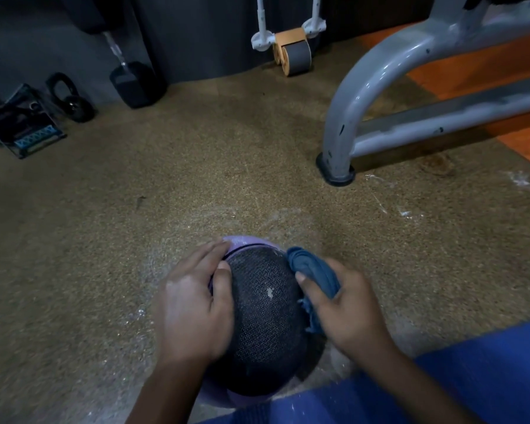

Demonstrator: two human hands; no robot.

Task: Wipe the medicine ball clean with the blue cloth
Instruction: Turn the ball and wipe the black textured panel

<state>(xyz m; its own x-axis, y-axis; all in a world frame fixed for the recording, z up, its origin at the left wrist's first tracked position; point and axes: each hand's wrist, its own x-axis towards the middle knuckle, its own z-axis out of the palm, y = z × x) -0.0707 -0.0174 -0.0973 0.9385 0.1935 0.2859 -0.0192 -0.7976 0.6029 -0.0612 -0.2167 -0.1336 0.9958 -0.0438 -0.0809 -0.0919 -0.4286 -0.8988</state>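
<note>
The medicine ball (265, 313), black textured rubber with purple bands at its far and near ends, rests on the speckled floor just in front of me. My left hand (193, 304) lies flat against its left side, fingers spread over the surface. A bunched blue cloth (314, 275) is pressed to the ball's upper right side, held in my right hand (346, 304). A small white spot shows on top of the ball.
A grey metal bench frame (358, 96) stands on the floor at the right. An ab roller (292, 53), a dumbbell (135, 81), a kettlebell (71, 99) and a dark bag (25, 123) line the far wall. White dust streaks the floor around the ball. A blue trouser leg (471, 377) fills the lower right.
</note>
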